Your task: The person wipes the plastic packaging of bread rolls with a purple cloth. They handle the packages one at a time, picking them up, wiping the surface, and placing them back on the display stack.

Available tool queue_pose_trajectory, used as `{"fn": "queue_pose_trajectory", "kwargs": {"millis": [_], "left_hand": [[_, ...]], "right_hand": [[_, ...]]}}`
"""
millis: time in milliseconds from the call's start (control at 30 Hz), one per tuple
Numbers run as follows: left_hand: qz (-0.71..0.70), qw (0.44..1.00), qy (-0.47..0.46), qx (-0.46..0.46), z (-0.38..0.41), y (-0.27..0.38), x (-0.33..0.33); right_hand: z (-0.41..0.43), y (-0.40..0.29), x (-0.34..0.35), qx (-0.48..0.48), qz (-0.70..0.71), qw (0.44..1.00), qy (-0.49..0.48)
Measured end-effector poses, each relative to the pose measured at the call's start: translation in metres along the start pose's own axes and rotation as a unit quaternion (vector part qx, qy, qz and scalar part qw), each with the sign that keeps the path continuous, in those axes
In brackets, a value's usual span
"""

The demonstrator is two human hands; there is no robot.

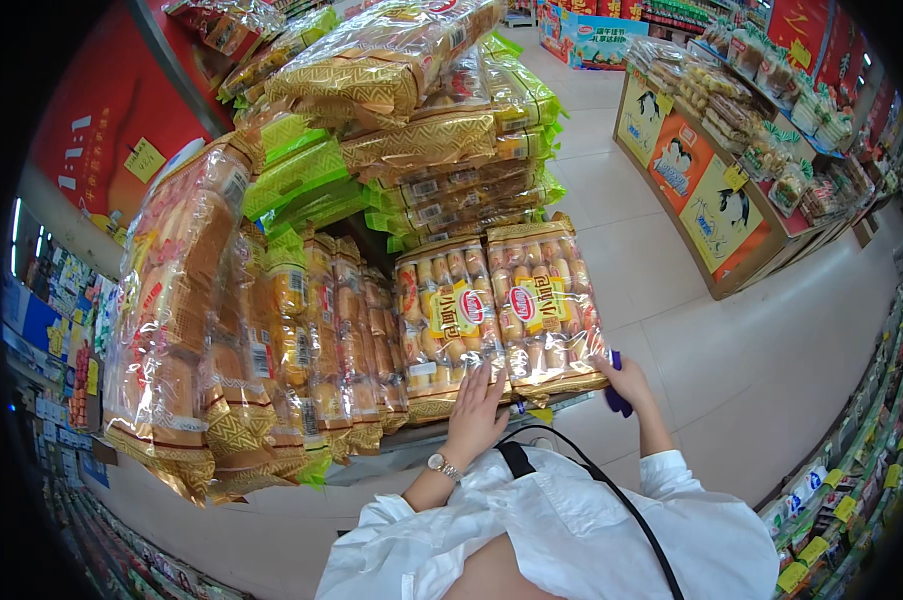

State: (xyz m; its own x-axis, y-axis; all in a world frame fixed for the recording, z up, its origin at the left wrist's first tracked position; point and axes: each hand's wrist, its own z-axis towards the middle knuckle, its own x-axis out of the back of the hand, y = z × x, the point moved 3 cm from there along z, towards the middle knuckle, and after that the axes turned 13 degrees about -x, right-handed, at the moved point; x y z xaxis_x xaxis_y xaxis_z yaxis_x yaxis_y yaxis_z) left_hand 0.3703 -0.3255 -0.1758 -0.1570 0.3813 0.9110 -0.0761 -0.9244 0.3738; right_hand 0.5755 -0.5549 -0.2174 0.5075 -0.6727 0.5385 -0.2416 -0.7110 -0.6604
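My left hand (475, 409) lies flat on the lower end of a clear-and-gold bag of small bread rolls (445, 315), its fingers stretched out. A metal-band watch (444, 466) is on that wrist. Beside this bag, on the right, lies a matching bag of rolls (539, 300). My right hand (625, 381) is at that bag's lower right corner, fingertips touching the plastic. A purple cloth-like item (617, 390) is held in it, partly hidden by the hand.
Bread packs stand on edge (331, 352) to the left. Stacked gold and green packs (451, 142) rise behind. A leaning red display board (99, 127) borders the stand. Across the tiled floor (639, 255) is a bakery display table (695, 180); shelves (856, 480) curve along the right.
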Motion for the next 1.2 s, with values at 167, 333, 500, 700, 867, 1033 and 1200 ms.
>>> {"fn": "queue_pose_trajectory", "kwargs": {"millis": [167, 333, 500, 700, 867, 1033, 1200], "left_hand": [[-0.009, 0.998, -0.039, -0.038, 0.021, 0.021, -0.018], [-0.125, 0.992, -0.012, -0.029, 0.033, 0.025, -0.03], [-0.728, 0.639, 0.041, 0.246, 0.019, 0.014, -0.051], [-0.791, 0.472, 0.214, 0.324, -0.024, -0.002, -0.001], [-0.591, 0.721, 0.166, 0.321, -0.007, 0.008, 0.029], [-0.58, 0.726, 0.205, 0.309, 0.032, -0.02, 0.018], [-0.647, 0.706, 0.172, 0.231, 0.03, -0.038, 0.002]], "right_hand": [[0.001, -0.004, -0.005, 0.001, 0.229, 0.97, -0.085], [-0.059, -0.09, 0.019, 0.18, 0.089, 0.979, 0.026], [-0.147, -0.166, -0.038, 0.387, -0.242, 0.89, -0.001], [-0.133, -0.127, -0.025, 0.276, 0.144, 0.95, 0.035], [-0.088, -0.103, -0.041, 0.398, 0.045, 0.916, 0.015], [-0.07, -0.094, -0.088, 0.312, 0.037, 0.939, -0.142], [-0.091, -0.093, -0.076, 0.428, -0.071, 0.899, -0.054]]}}
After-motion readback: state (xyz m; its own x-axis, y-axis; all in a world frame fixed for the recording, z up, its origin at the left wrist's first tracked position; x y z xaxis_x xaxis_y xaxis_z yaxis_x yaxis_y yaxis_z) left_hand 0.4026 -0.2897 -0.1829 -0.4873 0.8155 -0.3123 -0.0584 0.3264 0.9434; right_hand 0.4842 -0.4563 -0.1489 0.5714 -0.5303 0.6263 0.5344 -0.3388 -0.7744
